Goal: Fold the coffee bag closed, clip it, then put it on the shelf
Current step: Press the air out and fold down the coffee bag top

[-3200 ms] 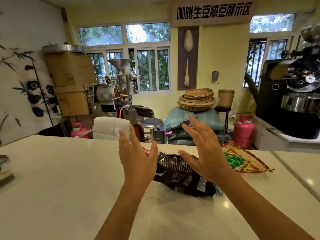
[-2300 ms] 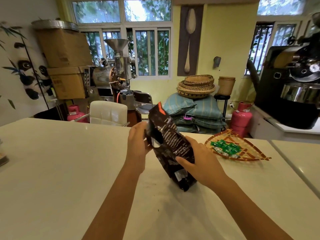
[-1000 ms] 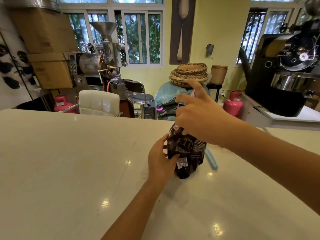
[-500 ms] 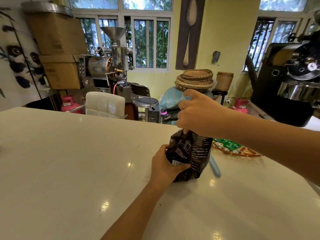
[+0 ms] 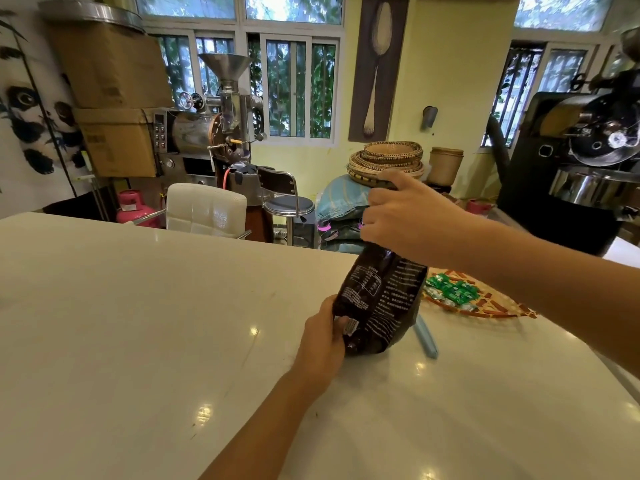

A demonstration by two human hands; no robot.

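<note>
- The white counter [image 5: 145,323] spreads under both hands.
- The dark coffee bag [image 5: 379,299] stands upright on it between the hands.
- The right hand [image 5: 407,218] is clenched around the bag's top, above the left.
- The left hand [image 5: 323,344] grasps its lower corner.
- A woven tray [image 5: 491,308] lies just beyond the right forearm.
- A light-blue clip [image 5: 426,337] lies beside the bag, below the right hand.

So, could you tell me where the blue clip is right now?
The blue clip lies on the table, just right of the coffee bag, near the woven tray.
</note>
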